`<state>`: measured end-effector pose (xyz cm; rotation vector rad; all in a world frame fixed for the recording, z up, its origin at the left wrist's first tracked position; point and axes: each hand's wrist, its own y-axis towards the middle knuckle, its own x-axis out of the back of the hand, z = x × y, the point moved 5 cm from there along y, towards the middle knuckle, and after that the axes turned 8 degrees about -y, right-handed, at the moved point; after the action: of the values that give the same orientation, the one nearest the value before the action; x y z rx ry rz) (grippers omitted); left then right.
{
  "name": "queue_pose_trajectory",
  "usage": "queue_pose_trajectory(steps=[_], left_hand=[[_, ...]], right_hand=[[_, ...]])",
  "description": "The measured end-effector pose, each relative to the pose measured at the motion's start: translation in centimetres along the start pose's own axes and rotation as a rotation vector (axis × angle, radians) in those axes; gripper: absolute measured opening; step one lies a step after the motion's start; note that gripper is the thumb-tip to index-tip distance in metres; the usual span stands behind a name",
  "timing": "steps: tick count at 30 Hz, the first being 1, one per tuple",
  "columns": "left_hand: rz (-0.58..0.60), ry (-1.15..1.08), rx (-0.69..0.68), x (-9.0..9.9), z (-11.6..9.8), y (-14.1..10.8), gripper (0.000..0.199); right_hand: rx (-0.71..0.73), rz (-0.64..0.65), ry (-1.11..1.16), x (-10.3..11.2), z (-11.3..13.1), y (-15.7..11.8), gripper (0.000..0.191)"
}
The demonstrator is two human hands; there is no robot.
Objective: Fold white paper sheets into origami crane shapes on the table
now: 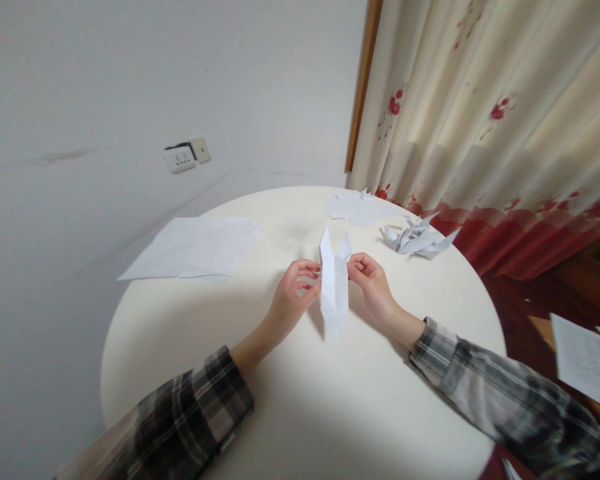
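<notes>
Between my two hands stands a folded white paper figure (334,290), its two pointed flaps spread apart at the far end and a narrow tip toward me. My left hand (300,287) grips its left side, with fingers curled and the thumb against the paper. On the other side, my right hand (370,277) pinches the right edge; its fingertips are partly hidden behind the fold. Farther right lie several folded paper figures (423,239) in a loose cluster, apart from my hands.
The round white table (280,413) stands against a wall with a socket (180,159). White sheets (195,247) lie at its left edge, and more paper (357,208) at the back. A curtain (480,120) hangs at right, above a sheet with writing (587,360).
</notes>
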<state>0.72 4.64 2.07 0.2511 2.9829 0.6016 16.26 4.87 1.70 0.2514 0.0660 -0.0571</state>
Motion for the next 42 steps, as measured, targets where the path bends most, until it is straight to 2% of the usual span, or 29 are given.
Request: queue_pose_trajectory(steps=[3, 7, 10, 17, 24, 33, 42], left_hand=[[-0.019, 0.006, -0.011, 0.2, -0.1, 0.0, 0.023], [0.048, 0.01, 0.028, -0.1, -0.5, -0.2, 0.015], [0.073, 0.006, 0.06, -0.1, -0.3, -0.2, 0.019], [0.029, 0.045, -0.014, 0.4, 0.6, 0.1, 0.014], [-0.005, 0.037, 0.022, 0.2, -0.6, 0.1, 0.025], [-0.106, 0.053, -0.025, 1.0, -0.7, 0.1, 0.023], [-0.169, 0.039, 0.005, 1.1, -1.2, -0.1, 0.029]], right_hand=[[0.042, -0.007, -0.039, -0.1, 0.1, -0.1, 0.019], [0.127, -0.03, -0.131, 0.0, 0.4, -0.3, 0.016], [0.223, -0.027, -0.226, 0.1, 0.9, -0.6, 0.011], [0.322, 0.021, -0.321, -0.4, 1.7, -1.2, 0.008], [0.343, 0.069, -0.333, -0.6, 1.8, -1.3, 0.005], [0.418, 0.034, -0.334, -0.5, 2.4, -1.7, 0.006], [0.583, -0.024, -0.516, -0.2, 3.4, -2.7, 0.005]])
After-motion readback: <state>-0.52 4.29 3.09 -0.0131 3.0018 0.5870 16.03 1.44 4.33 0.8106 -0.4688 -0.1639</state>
